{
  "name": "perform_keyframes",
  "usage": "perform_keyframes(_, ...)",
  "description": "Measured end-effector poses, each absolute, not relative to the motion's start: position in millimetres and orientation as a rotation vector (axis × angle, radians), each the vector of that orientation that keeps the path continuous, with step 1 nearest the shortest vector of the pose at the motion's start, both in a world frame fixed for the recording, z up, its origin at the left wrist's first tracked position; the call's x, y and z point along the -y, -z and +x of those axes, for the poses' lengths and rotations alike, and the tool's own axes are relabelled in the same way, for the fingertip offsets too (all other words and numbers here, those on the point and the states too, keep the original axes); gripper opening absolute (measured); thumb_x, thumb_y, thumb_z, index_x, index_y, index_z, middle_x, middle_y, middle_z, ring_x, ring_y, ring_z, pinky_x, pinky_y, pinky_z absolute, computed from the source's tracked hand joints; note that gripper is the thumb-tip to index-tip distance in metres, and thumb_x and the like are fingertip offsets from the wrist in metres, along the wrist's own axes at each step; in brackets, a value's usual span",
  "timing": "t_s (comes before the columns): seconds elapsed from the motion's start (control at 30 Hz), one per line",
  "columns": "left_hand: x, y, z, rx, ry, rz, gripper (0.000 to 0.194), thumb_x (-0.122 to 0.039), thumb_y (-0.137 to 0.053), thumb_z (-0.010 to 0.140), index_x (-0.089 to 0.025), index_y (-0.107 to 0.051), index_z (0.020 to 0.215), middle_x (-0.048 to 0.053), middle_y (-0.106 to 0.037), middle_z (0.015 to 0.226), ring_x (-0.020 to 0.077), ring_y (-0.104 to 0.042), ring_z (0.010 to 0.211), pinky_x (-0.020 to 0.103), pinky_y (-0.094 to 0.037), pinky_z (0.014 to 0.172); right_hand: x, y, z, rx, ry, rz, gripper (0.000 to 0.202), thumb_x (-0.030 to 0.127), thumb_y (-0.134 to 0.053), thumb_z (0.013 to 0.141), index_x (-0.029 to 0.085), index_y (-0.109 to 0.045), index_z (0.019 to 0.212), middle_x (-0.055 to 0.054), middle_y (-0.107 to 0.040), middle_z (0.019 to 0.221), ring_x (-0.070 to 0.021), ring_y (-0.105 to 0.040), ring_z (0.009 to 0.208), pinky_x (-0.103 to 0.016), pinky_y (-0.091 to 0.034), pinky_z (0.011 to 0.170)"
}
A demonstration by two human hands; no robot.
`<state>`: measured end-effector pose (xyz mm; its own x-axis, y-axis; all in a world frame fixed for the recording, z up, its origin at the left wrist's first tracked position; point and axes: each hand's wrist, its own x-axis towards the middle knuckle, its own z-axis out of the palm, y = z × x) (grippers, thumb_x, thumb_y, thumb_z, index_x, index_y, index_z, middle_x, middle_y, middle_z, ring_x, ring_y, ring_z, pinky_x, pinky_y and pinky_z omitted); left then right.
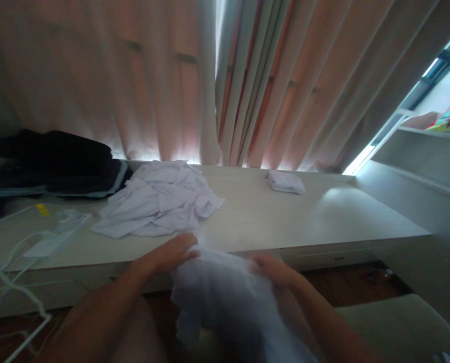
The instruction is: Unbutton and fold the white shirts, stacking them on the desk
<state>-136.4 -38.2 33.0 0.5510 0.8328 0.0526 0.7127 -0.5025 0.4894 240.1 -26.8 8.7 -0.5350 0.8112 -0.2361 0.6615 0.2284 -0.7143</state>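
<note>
A white cloth [228, 287] hangs between my two hands, in front of the desk's edge and above my lap. My left hand [181, 250] is closed on its upper left corner. My right hand [272, 267], blurred, grips the upper right part of the same cloth. Beyond my left hand, a crumpled pile of white cloth [160, 199] lies on the pale desk [243, 217]. Farther back to the right rests a small folded white cloth [284, 181]. The lower end of the held cloth is blurred.
Dark folded clothes [54, 164] are stacked at the desk's left. A white power strip [56, 234] with cables [16, 277] lies in front of them. Curtains [164, 80] hang behind the desk. Shelves [425, 151] stand on the right, above a pale seat [399, 325].
</note>
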Motion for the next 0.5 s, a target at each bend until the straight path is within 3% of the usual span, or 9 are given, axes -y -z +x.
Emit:
perform_keyframes(0.07,36.4,-36.8,-136.4,-1.301,-0.398,2.378,0.037,-0.052,-0.042,0.099,-0.02,-0.061,0.095,0.007,-0.064,0.1,0.0226,-0.057,0.092,0.037,-0.045,0.089,20.7,-23.4,239.6,2.376,-1.117,-1.394,0.014,0.031,-0.068,0.081,0.018,-0.063,0.082,-0.003,-0.062,0.088,-0.0186,-0.053,0.083,-0.031,-0.041,0.079)
perform_keyframes(0.27,30.2,-57.5,-149.9,-1.392,-0.435,2.319,0.034,-0.053,-0.051,0.091,-0.021,-0.063,0.086,0.006,-0.066,0.092,0.0229,-0.059,0.089,0.032,-0.045,0.081,6.2,-62.2,241.5,2.468,-0.967,-1.341,0.018,0.028,-0.074,0.074,0.017,-0.06,0.078,0.001,-0.057,0.081,-0.0161,-0.05,0.078,-0.027,-0.036,0.072)
perform_keyframes(0.4,32.1,-72.2,-161.0,-1.443,-0.402,2.257,0.03,-0.049,-0.058,0.085,-0.02,-0.062,0.078,0.004,-0.065,0.084,0.0216,-0.058,0.083,0.029,-0.043,0.075,0.8,-83.5,248.1,2.517,-0.923,-1.299,0.013,0.023,-0.073,0.075,0.017,-0.064,0.082,0.001,-0.059,0.081,-0.0159,-0.052,0.077,-0.026,-0.035,0.069)
perform_keyframes(0.5,34.5,-81.8,-166.5,-1.439,-0.412,2.217,0.026,-0.046,-0.06,0.081,-0.021,-0.063,0.077,0.002,-0.066,0.082,0.0204,-0.058,0.081,0.027,-0.043,0.073,-2.6,-99.6,249.0,2.539,-0.877,-1.294,0.015,0.028,-0.074,0.077,0.016,-0.066,0.082,0.0,-0.061,0.079,-0.0165,-0.053,0.075,-0.026,-0.034,0.067)
